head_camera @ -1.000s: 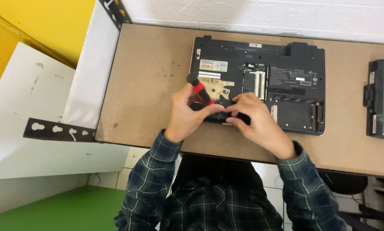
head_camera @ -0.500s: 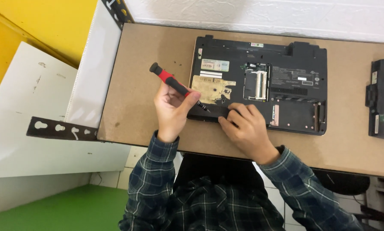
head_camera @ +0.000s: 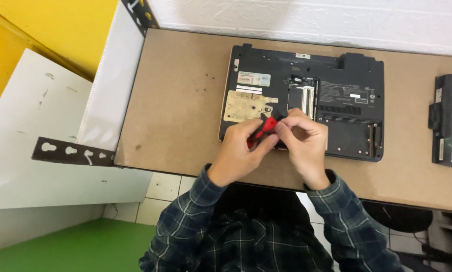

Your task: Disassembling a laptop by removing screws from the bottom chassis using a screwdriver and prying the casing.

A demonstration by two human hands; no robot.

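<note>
A black laptop lies upside down on the brown table, with its bottom covers off and a tan patch and a memory slot exposed. A red and black screwdriver stands over the laptop's near edge. My left hand grips its handle. My right hand pinches the top of the screwdriver with its fingertips. Both hands meet over the laptop's front middle and hide the screwdriver's tip.
A black laptop battery lies apart at the table's right end. Several small screws dot the table left of the laptop. A white board and a black slotted metal strip sit off the left edge. A white wall runs behind.
The screwdriver swung from pointing out to the left to standing over the laptop's near edge. My right hand moved up from the laptop onto the screwdriver's top.
</note>
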